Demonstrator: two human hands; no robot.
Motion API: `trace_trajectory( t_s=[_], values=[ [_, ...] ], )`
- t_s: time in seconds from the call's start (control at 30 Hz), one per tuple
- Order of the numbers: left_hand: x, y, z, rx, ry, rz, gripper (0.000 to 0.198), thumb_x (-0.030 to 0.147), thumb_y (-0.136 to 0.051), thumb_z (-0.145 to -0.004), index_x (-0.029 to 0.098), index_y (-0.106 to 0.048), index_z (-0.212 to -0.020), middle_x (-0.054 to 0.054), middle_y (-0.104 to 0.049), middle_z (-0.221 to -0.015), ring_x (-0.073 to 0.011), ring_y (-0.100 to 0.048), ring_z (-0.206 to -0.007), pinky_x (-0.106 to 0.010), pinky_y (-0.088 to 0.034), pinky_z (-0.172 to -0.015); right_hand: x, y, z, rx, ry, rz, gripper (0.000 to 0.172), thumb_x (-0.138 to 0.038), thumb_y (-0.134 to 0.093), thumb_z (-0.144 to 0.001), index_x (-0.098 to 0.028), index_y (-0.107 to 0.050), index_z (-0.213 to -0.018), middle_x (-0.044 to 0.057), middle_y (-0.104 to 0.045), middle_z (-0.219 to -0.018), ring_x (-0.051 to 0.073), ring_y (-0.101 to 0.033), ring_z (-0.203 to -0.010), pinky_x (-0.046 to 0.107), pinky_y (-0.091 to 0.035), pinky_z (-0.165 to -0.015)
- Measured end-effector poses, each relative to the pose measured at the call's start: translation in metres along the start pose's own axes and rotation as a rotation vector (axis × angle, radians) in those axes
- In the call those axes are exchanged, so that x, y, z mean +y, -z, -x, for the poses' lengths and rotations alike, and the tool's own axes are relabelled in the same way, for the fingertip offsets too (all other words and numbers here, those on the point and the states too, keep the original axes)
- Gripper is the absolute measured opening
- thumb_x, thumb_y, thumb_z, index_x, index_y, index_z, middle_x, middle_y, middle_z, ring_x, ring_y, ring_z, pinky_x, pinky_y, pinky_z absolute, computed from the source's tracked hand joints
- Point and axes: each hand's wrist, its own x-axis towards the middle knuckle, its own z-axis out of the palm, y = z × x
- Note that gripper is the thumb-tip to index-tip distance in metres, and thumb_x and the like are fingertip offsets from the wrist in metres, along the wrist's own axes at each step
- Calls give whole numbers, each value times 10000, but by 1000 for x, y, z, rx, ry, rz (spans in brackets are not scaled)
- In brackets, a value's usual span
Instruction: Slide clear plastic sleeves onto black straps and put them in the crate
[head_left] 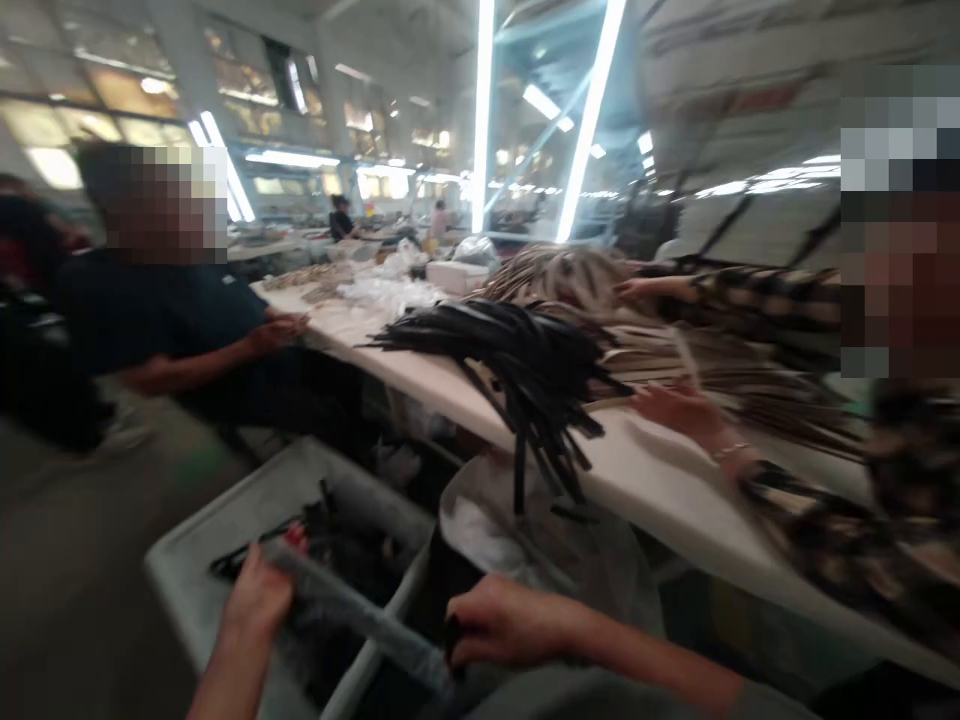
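Note:
My left hand (259,595) is closed round one end of a long grey wrapped bundle (352,612), low in the view over a grey bin (187,560). My right hand (502,625) grips the bundle's other end, fingers curled round it. The bundle lies slanted between both hands, blurred by motion. Black strap pieces (337,530) lie inside the bin under it.
A long white table (660,480) carries a pile of black straps (517,350) hanging over its edge and a heap of tan straps (570,275). A person in a plaid sleeve (750,295) reaches over it at right. Another person in a dark shirt (157,320) sits at left.

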Motion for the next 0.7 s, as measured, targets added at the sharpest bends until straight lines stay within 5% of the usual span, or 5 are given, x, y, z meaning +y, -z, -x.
trace_trajectory(
  t_s=[0.13, 0.3, 0.43, 0.53, 0.7],
  values=[
    [13, 17, -1, 201, -133, 355, 144, 196, -486, -932, 159, -624, -928, 23, -604, -594, -66, -518, -470, -164, -438, -486, 14, -13, -11, -122, 99, -304, 158, -222, -538, -896, -209, -695, -889, 38, -683, -818, 173, -641, -770, 276, -491, -710],
    [-23, 9, 39, -214, -148, 137, 327, 384, -710, -794, 143, -622, -997, -7, -612, -668, -70, -499, -495, -165, -375, -447, 13, -4, -51, -31, 99, -569, 200, -305, -553, -886, -206, -715, -949, 59, -691, -890, 168, -642, -738, 253, -501, -632],
    [-66, 6, 79, -447, -47, -88, 405, 471, -698, -783, 141, -621, -1005, -20, -635, -692, -85, -524, -523, -197, -399, -501, 3, 21, -98, 130, 163, -700, 443, -389, -660, -809, -183, -643, -1200, 88, -698, -1080, 214, -647, -1008, 325, -521, -849],
    [-80, 6, 93, -534, 15, -227, 412, 508, -655, -806, 146, -619, -1000, -15, -633, -664, -98, -525, -520, -221, -397, -517, -5, 39, -122, 178, 270, -733, 372, -438, -704, -764, -173, -717, -1024, 91, -630, -1259, 231, -572, -1173, 355, -467, -974],
    [-72, 2, 103, -570, -18, -364, 421, 540, -635, -807, 136, -643, -926, -25, -624, -653, -132, -552, -574, -257, -429, -573, -21, 45, -132, 157, 344, -656, 337, -464, -663, -801, -159, -735, -924, 77, -716, -1082, 216, -636, -1056, 366, -471, -966]
  ],
)
